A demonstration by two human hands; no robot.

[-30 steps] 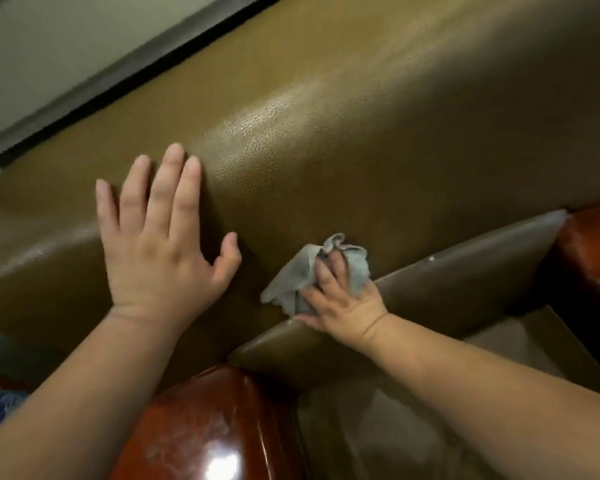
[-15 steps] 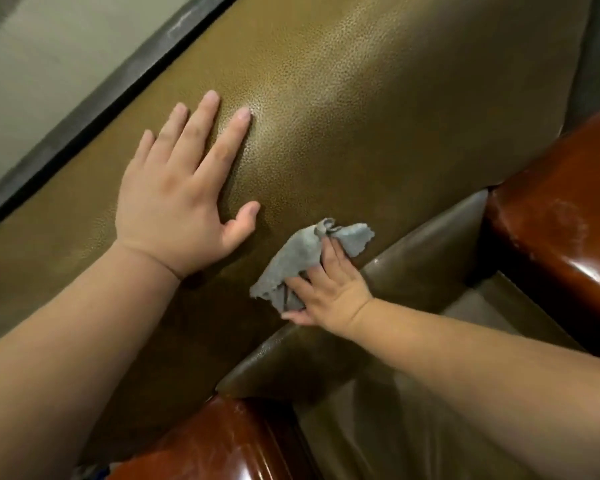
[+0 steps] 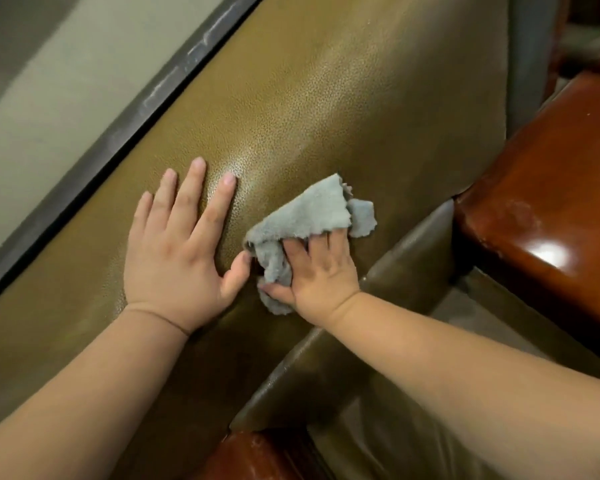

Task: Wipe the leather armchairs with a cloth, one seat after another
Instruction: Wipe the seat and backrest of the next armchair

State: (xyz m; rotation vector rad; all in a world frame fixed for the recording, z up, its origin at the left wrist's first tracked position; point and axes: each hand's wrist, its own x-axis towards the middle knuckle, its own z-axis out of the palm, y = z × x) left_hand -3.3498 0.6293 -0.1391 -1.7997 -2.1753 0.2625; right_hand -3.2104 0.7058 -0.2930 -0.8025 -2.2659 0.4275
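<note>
Near armrest (image 3: 257, 455): glossy red-brown wood, at the bottom edge of the view, just beside the seat cushion's lower corner
Seat cushion (image 3: 326, 372): olive leather, its front edge a rounded roll running from lower left to upper right; the right forearm crosses over it
Right hand (image 3: 317, 271): palm down on the cloth, fingers spread and tucked under a fold of it, thumb lying along the lower bunch; it presses the cloth against the backrest rather than pinching it, though the fingertips are hidden so the exact hold is uncertain
Cloth (image 3: 309, 216): grey, frayed, crumpled; long axis runs from lower left to upper right, with the bunched end low beside the right thumb and the loose flap pointing up and right; it lies on the backrest just above the seam with the seat cushion
Left hand (image 3: 181, 251): flat on the backrest, fingers straight and slightly spread, pointing up and right; the thumb tip touches the cloth's left edge
Backrest (image 3: 343, 109): broad olive leather panel with pebbled grain and a soft sheen near the left fingertips; it fills the middle of the view, top edge slanting from lower left to upper right
Far armrest (image 3: 541, 216): polished red-brown wood with a bright glare spot, at the right, touching the far end of the seat cushion
Behind the chair: a dark, scuffed strip (image 3: 118, 133) follows the backrest's top edge; beyond it a pale beige surface (image 3: 49, 81), blurred
</note>
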